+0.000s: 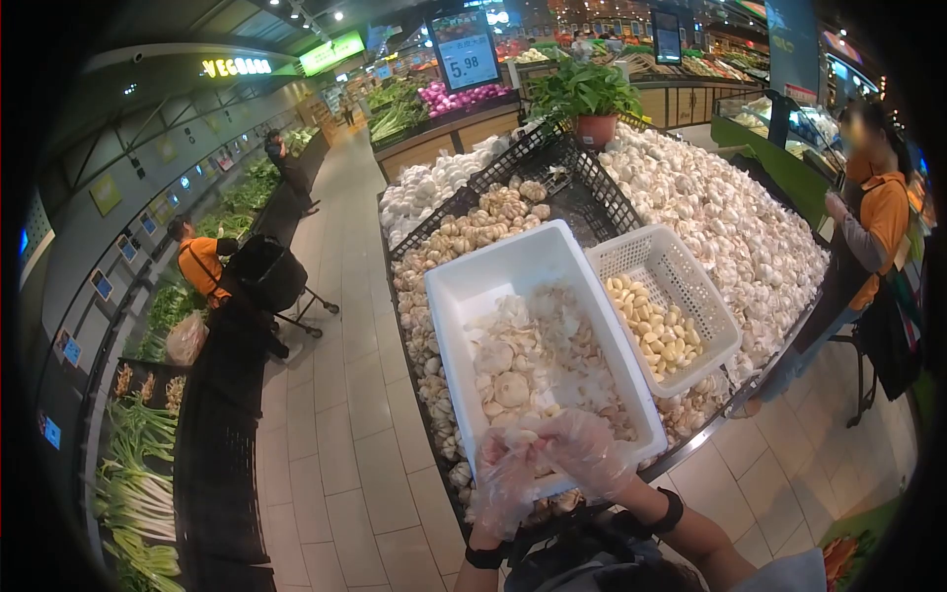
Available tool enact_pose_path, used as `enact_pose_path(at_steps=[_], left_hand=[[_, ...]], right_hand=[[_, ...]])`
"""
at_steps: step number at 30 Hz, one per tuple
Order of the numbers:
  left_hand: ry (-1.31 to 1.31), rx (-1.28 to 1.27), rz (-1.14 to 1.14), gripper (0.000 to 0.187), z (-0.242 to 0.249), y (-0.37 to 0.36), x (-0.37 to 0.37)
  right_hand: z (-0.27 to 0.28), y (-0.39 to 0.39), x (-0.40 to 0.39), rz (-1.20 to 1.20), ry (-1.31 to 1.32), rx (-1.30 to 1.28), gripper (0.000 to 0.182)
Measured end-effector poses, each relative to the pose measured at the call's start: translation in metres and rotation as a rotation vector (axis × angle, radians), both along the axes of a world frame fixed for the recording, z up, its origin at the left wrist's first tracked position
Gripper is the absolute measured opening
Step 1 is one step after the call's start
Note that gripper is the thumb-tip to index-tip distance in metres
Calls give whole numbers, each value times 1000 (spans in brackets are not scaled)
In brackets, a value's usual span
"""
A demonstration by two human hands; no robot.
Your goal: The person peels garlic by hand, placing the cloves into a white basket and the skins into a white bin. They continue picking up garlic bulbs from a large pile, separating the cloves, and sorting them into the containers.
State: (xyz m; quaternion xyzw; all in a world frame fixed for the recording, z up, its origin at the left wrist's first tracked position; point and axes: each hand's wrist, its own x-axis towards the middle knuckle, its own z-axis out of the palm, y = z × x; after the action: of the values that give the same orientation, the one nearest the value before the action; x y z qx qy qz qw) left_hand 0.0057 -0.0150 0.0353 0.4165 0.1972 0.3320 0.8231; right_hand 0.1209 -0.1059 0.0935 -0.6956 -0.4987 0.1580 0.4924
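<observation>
Both my hands wear thin clear plastic gloves and meet over the near rim of a large white tub (464,286) that holds garlic skins and garlic bulbs (511,387). My left hand (503,479) and my right hand (587,449) close together on a garlic bulb between the fingertips. To the right of the tub, a smaller white perforated basket (691,271) holds several peeled yellow garlic cloves (656,331).
The tub and basket rest on a display stand heaped with loose garlic (730,217), with black crates (582,187) and a potted plant (592,99) behind. A person in orange (873,227) stands at the right. Another person crouches by a cart (266,271) in the left aisle, beside vegetable shelves (138,493).
</observation>
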Motion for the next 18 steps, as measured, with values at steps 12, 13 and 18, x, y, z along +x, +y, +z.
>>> enact_pose_path(at_steps=[12, 13, 18], left_hand=[[95, 101, -83, 8, -8, 1, -3], [61, 104, -78, 8, -9, 1, -1], [28, 159, -65, 8, -7, -2, -3]], right_hand=[[-13, 0, 1, -23, 128, -172, 11], [-14, 1, 1, -36, 127, -200, 10], [-20, 6, 0, -113, 40, -253, 10]])
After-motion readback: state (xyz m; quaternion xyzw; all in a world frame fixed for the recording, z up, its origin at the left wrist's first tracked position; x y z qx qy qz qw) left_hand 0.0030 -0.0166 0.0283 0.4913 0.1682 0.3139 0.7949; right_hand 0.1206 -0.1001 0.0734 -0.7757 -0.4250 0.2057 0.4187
